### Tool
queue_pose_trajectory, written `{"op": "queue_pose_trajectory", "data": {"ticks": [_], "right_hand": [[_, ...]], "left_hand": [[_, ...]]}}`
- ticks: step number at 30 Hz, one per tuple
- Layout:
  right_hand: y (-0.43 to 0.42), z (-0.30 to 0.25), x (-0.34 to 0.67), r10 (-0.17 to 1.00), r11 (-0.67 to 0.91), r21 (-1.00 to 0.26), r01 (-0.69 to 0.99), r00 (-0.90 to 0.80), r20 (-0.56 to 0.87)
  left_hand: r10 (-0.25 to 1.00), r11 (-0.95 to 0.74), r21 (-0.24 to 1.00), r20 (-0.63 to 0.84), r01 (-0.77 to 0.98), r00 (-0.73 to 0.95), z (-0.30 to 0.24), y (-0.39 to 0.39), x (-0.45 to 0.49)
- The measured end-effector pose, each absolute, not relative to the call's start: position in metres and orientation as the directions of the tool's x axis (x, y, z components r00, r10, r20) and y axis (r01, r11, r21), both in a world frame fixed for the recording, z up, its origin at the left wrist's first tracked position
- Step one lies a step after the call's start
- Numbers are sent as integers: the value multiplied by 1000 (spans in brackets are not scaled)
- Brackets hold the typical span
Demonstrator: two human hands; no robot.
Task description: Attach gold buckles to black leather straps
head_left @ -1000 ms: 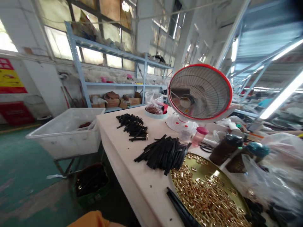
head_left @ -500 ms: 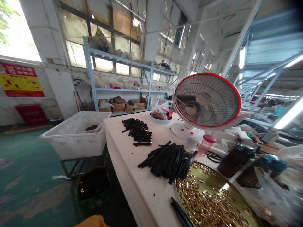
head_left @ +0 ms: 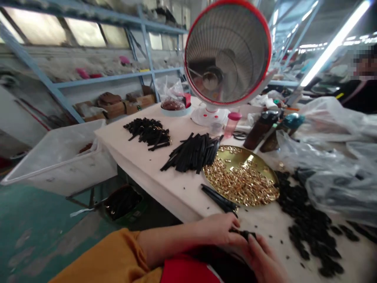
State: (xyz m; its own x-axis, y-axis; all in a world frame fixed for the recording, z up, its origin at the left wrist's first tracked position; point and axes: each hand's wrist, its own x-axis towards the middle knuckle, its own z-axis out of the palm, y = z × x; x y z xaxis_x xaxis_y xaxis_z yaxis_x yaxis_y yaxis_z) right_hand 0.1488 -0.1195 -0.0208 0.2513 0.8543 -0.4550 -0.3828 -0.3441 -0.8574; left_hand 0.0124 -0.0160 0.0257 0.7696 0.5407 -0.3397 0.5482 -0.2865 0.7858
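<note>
Both my hands are together at the table's front edge. My left hand [head_left: 222, 232] is closed on a small black strap piece [head_left: 246, 234], partly hidden by the fingers. From the other side, the fingers of my right hand [head_left: 264, 257] pinch the same piece. Just beyond my left hand lies a small bundle of black strips [head_left: 219, 198]. A round gold tray [head_left: 266, 167] with many small gold buckles [head_left: 238, 182] stands behind my hands. To its left is a heap of flat black straps [head_left: 193, 153].
More black straps with metal fittings [head_left: 149, 133] lie farther left. Small black pieces [head_left: 312, 224] spread at the right beside plastic bags [head_left: 335, 184]. A red-rimmed heater [head_left: 228, 55], a pink-lidded cup [head_left: 232, 125] and dark bottles [head_left: 260, 127] stand behind. A white bin [head_left: 59, 161] is left.
The view has turned down and to the right. Both hands and the strap piece have come into view; earlier only a bit of the orange-yellow sleeve showed.
</note>
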Motion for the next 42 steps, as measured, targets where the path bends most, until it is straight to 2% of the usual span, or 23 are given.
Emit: {"op": "queue_pose_trajectory", "data": {"ticks": [2,5,8,13,19,22,26,30,32,35,39,42], "right_hand": [[-119,-22,151,820,-257,-803,-538,318,-476],[-118,-18,149,786,-199,-760,-619,362,-501],[-118,-14,142,781,-228,-778,-586,367,-505],[-122,-16,139,804,-297,-820,-490,335,-491],[-124,-13,144,819,-197,-832,-519,380,-430],[-125,-10,140,840,-255,-806,-534,290,-458],[-130,-10,136,849,-387,-699,-601,63,-524],[-134,-10,136,845,-409,-644,-646,0,-535],[-134,-9,137,848,-384,-667,-638,41,-528],[-133,-9,139,839,-325,-750,-576,189,-509],[-129,-10,141,790,-305,-905,-298,451,-415],[-128,-9,140,761,-305,-938,-164,550,-344]], "left_hand": [[559,-251,789,-355,561,750,26,-13,8],[510,-195,800,-411,567,755,27,-12,5],[469,-222,805,-407,550,784,27,-15,8],[509,-258,800,-364,542,780,23,-19,13],[436,-199,854,-363,481,824,24,-17,10],[428,-175,849,-391,499,815,29,-20,9],[543,-332,770,-316,545,778,31,-27,10],[556,-420,714,-286,561,780,30,-29,10],[528,-417,726,-297,547,796,32,-27,8],[486,-418,727,-328,545,810,39,-24,3],[453,-375,770,-334,517,826,46,-25,1],[423,-318,814,-338,487,841,43,-29,5]]}}
